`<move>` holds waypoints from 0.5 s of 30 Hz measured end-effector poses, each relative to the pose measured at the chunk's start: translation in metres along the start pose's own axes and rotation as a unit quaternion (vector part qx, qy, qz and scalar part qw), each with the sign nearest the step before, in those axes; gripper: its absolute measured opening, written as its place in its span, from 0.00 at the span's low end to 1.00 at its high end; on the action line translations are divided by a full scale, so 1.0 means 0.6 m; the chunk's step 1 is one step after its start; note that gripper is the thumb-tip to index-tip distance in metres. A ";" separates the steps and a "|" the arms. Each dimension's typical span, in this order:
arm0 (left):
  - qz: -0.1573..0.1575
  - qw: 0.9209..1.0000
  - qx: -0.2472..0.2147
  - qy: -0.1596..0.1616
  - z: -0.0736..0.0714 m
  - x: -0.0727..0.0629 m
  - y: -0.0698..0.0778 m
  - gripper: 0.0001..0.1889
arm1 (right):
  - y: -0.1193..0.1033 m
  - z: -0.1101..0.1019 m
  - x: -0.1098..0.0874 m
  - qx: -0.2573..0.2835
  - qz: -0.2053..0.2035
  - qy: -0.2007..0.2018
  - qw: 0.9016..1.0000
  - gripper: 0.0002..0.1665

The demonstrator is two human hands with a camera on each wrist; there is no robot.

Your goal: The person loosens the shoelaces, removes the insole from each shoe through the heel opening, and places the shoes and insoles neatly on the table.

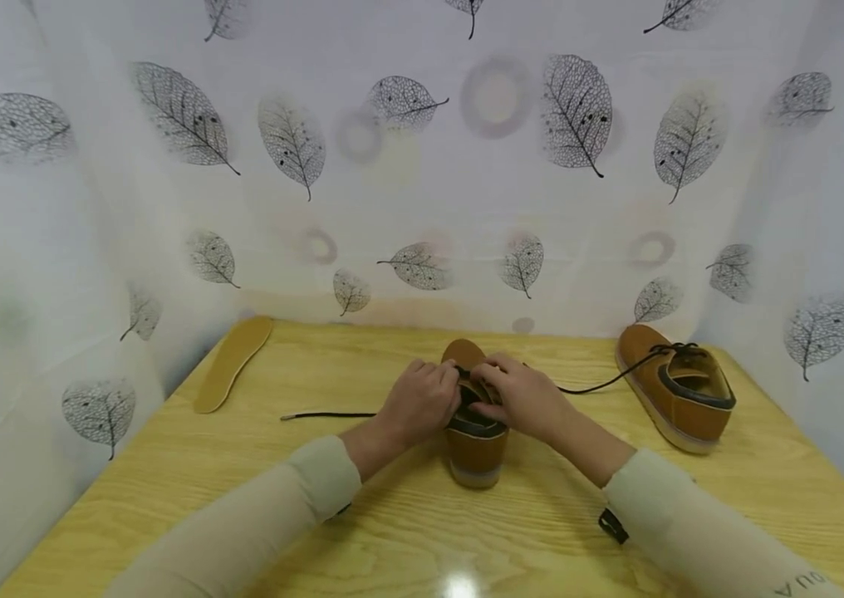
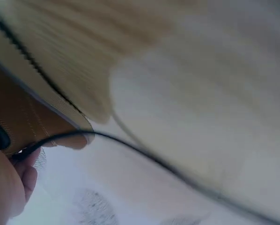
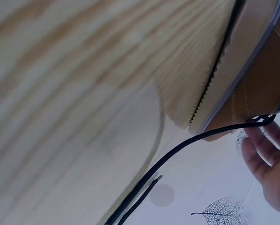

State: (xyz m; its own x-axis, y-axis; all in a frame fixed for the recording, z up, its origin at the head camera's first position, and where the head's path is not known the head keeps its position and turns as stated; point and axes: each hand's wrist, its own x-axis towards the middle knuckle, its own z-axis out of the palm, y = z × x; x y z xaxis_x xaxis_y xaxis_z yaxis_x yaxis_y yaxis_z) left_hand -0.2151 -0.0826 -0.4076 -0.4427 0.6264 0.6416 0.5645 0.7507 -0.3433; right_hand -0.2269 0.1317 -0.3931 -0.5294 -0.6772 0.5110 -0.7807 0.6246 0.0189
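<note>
A brown leather shoe (image 1: 476, 458) with a black collar sits on the table, its toe pointing away and its heel towards me. At the left eyelets, the curled fingers of my left hand (image 1: 418, 403) pinch the black shoelace (image 2: 149, 154). Across the opening, my right hand (image 1: 527, 399) grips the right eyelet flap, with the thumb at the opening and the fingers above. Black lace (image 3: 191, 140) also trails from the shoe beside those fingers. Both hands partly hide the eyelets and tongue.
A second brown shoe (image 1: 699, 419), its black lace tied on top, stands at the right. One tan insole (image 1: 233, 364) lies at the table's back left. Leaf-printed white curtain (image 1: 422, 191) hangs behind and along both sides of the wooden table (image 1: 407, 531).
</note>
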 end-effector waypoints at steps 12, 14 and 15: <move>-0.068 0.993 -0.097 0.010 0.004 -0.002 -0.001 0.06 | -0.009 -0.021 0.028 0.053 0.085 -0.171 0.980 0.31; -0.077 0.992 -0.103 0.016 0.004 -0.002 -0.001 0.05 | -0.011 -0.020 0.028 0.040 0.075 -0.160 0.984 0.28; -0.082 0.991 -0.106 0.019 0.003 -0.001 -0.002 0.04 | -0.012 -0.020 0.027 0.033 0.067 -0.147 0.986 0.25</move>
State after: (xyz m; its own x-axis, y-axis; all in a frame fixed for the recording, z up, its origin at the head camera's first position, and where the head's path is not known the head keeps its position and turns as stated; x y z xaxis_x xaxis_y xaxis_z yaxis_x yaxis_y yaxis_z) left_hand -0.2168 -0.0835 -0.4093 -0.5165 0.4883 0.7034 0.6226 0.7781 -0.0830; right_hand -0.2259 0.1208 -0.3748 -0.6952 -0.6799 0.2332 -0.7119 0.6961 -0.0927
